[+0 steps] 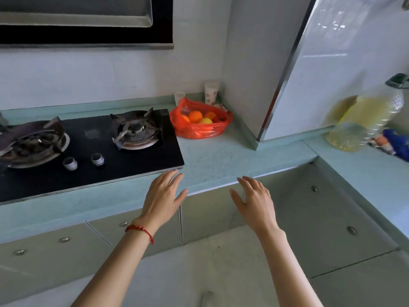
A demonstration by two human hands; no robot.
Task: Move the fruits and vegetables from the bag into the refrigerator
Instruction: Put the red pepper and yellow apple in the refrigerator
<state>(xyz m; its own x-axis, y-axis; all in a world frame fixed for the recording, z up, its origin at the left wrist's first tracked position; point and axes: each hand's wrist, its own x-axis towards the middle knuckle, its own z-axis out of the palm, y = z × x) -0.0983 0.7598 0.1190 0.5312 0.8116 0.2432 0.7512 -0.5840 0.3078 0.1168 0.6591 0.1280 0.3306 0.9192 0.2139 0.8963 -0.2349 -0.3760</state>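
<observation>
A red plastic bag [200, 129] lies open on the pale green counter [217, 158] in the back corner, to the right of the stove. Inside it I see oranges [195, 116] and a yellow fruit [205, 121]. My left hand [162, 196], with a red string bracelet on the wrist, is stretched out at the counter's front edge, fingers apart and holding nothing. My right hand [254, 199] hovers beside it over the counter's edge, also with fingers spread and nothing in it. Both hands are well short of the bag. No refrigerator is in view.
A black two-burner gas stove [93, 147] fills the counter's left part. Two paper cups [211, 91] stand behind the bag against the wall. A large bottle of yellow oil [365, 120] and a blue packet [398, 142] sit on the right counter. Cabinet doors run below.
</observation>
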